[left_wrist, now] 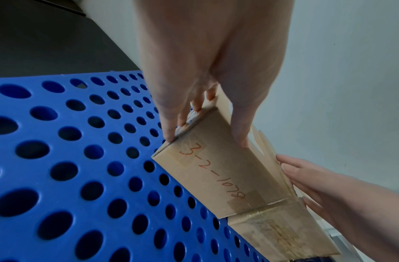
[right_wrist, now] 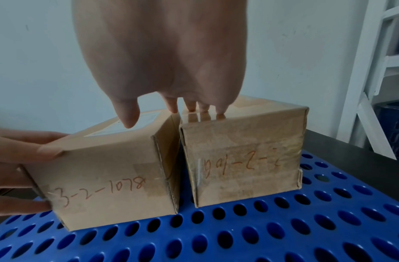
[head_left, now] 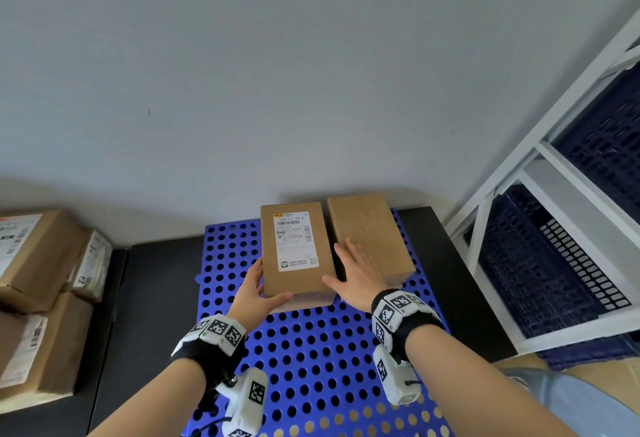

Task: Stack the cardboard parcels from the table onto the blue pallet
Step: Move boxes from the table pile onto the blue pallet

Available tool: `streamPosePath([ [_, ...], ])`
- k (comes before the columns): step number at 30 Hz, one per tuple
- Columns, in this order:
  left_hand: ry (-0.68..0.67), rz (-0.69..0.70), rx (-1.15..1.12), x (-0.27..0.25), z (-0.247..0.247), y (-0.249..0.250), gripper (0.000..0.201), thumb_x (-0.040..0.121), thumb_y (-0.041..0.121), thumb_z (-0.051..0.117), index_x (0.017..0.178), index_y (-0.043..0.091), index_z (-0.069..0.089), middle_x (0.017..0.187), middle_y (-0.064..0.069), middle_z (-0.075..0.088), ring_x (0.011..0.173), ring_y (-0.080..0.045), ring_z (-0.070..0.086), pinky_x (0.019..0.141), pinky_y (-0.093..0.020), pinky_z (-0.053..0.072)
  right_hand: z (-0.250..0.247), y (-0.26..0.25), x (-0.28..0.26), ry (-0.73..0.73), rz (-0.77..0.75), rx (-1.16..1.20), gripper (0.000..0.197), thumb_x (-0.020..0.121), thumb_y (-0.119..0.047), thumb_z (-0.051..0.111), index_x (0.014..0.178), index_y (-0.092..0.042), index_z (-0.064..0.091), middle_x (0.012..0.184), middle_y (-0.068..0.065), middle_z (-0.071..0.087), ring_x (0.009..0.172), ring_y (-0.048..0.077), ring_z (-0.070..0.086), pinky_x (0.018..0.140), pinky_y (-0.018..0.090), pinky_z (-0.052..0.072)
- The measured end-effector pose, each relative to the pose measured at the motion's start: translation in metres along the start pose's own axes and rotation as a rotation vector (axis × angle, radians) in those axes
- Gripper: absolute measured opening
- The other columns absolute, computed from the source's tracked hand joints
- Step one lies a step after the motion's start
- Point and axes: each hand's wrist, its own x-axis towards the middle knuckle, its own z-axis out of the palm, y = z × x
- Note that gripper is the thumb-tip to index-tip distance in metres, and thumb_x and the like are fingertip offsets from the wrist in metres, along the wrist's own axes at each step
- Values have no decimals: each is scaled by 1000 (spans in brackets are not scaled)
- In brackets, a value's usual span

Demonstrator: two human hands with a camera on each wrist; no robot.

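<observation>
On the far part of the blue perforated pallet (head_left: pixel 311 360) stand two cardboard parcels side by side. The left one, the labelled parcel (head_left: pixel 298 246), bears a white shipping label on top and "3-2-1078" in red on its near face (right_wrist: pixel 108 177). My left hand (head_left: pixel 258 286) grips its near left corner, thumb on top and fingers down the left side. The plain parcel (head_left: pixel 374 229) stands just to its right, a narrow gap between them. My right hand (head_left: pixel 356 274) lies flat with straight fingers, fingertips (right_wrist: pixel 203 108) touching the plain parcel's top, thumb over the labelled one.
Several more cardboard parcels (head_left: pixel 34 281) are piled on the black table (head_left: pixel 156 298) at the left. A white shelf rack (head_left: pixel 519 177) with dark blue crates (head_left: pixel 554 263) stands close on the right. A pale wall rises right behind the pallet.
</observation>
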Motion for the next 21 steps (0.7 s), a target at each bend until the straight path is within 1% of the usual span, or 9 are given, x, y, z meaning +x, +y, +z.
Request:
streamPosePath([
  [5, -10, 14, -4, 3, 7, 6, 93, 77, 4, 73, 148, 26, 16, 144, 4, 40, 124, -19, 49, 103, -35, 44, -1, 3, 1, -15, -2, 5, 78, 92, -49, 47, 152, -23, 4, 160, 0, -10, 147, 18, -9, 120, 40, 1],
  [7, -9, 18, -2, 4, 9, 8, 93, 78, 4, 72, 148, 27, 15, 143, 5, 41, 123, -19, 50, 103, -37, 43, -1, 4, 1, -13, -4, 4, 78, 92, -48, 49, 152, -23, 5, 160, 0, -10, 147, 18, -9, 120, 41, 2],
  [9, -5, 21, 13, 3, 11, 9, 94, 78, 5, 72, 148, 28, 15, 142, 6, 41, 124, -19, 50, 105, -38, 42, 1, 5, 3, -13, -6, -1, 79, 92, -47, 50, 152, -22, 5, 160, 0, -10, 147, 19, -9, 120, 41, 2],
  [12, 8, 8, 29, 3, 13, 10, 93, 78, 6, 73, 148, 27, 15, 141, 6, 42, 123, -18, 51, 104, -37, 43, 4, 4, 4, -16, 0, -19, 79, 92, -46, 51, 152, -22, 5, 160, 0, -12, 147, 20, -10, 120, 42, 3],
  [15, 37, -1, 70, 1, 16, 12, 93, 77, 8, 74, 148, 26, 16, 142, 4, 44, 122, -17, 52, 103, -36, 44, 3, 2, 3, -18, 0, -8, 79, 92, -43, 51, 152, -21, 4, 159, 1, -13, 147, 20, -11, 120, 44, 4],
  [17, 41, -3, 117, -2, 17, 15, 93, 78, 10, 74, 148, 25, 15, 143, 4, 42, 124, -18, 49, 103, -32, 42, 0, 2, 3, -23, 0, 19, 79, 93, -41, 52, 152, -20, 4, 160, 1, -11, 147, 20, -9, 120, 43, 4],
  [19, 44, -5, 176, -9, 17, 20, 90, 80, 15, 72, 149, 21, 14, 146, 4, 37, 131, -19, 42, 102, -27, 38, -5, 1, 2, -26, 6, 69, 79, 93, -39, 53, 152, -20, 5, 160, 0, -7, 147, 20, -5, 120, 42, 5],
  [20, 51, -3, 199, -13, 15, 23, 89, 82, 18, 71, 150, 19, 13, 149, 4, 32, 134, -20, 38, 105, -27, 35, -7, 0, 1, -19, 7, 104, 78, 93, -39, 53, 152, -20, 6, 160, 0, -3, 148, 19, -2, 120, 41, 7],
  [21, 62, -8, 213, -18, 12, 26, 88, 83, 21, 69, 150, 19, 12, 152, 2, 27, 137, -21, 33, 109, -30, 33, -9, -3, 0, -9, 4, 142, 76, 93, -38, 53, 152, -20, 8, 160, 0, 1, 147, 19, 2, 120, 40, 10],
])
